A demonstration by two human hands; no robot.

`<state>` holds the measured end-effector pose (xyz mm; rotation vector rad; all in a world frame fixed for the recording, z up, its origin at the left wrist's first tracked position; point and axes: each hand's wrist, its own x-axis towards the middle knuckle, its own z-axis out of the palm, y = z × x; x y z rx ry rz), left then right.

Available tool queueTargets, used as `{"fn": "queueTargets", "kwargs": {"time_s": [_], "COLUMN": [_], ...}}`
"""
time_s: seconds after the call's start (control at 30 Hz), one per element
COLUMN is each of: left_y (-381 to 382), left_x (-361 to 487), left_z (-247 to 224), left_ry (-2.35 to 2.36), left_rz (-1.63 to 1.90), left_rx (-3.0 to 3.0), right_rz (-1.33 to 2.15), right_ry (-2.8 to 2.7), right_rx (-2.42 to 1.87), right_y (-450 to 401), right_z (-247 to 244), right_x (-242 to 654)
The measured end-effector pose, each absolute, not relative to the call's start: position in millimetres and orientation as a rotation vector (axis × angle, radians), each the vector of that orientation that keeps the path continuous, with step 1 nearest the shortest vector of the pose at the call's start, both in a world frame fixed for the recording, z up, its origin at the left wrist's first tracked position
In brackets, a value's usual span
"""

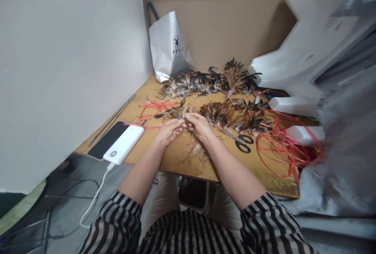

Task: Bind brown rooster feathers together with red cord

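Observation:
My left hand (172, 130) and my right hand (197, 124) meet over the near middle of the table, thumbs and fingers pinched. Between and just behind them is a small bunch of pale brown feathers (182, 109), held at its base by both hands. Right beside my right hand lies a row of brown and black feather bunches (226, 116). Scissors with black handles (244, 143) rest just in front of that row. Strips of red plastic string (154, 107) lie behind my left hand. Loose pale feathers (197, 153) are scattered below my hands.
Another pile of dark feathers (194, 83) stretches along the back, by a silver bag (167, 46). A white power bank (123, 144) with a cable overlaps a phone (108, 140) at the left edge. Tangled red string (282, 144) and white foam (296, 105) stand right.

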<state>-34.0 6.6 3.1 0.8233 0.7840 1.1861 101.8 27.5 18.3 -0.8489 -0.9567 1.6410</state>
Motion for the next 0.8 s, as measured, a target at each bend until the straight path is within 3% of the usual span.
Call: {"fn": "queueTargets", "kwargs": {"time_s": [0.4,0.8], "left_y": [2.2,3.5], "left_x": [-27.7,-30.6], "left_z": [9.0,9.0], "left_ry": [1.033,0.952], "left_rz": [1.236,1.253], "left_rx": [1.164,1.005], "right_rz": [1.526,1.462], "right_ry": [-1.073,-1.029], "right_rx": [-0.933,-0.943], "right_y": [27.3,31.8], "right_z": [16.1,19.7], "right_x": [101.2,106.0]}}
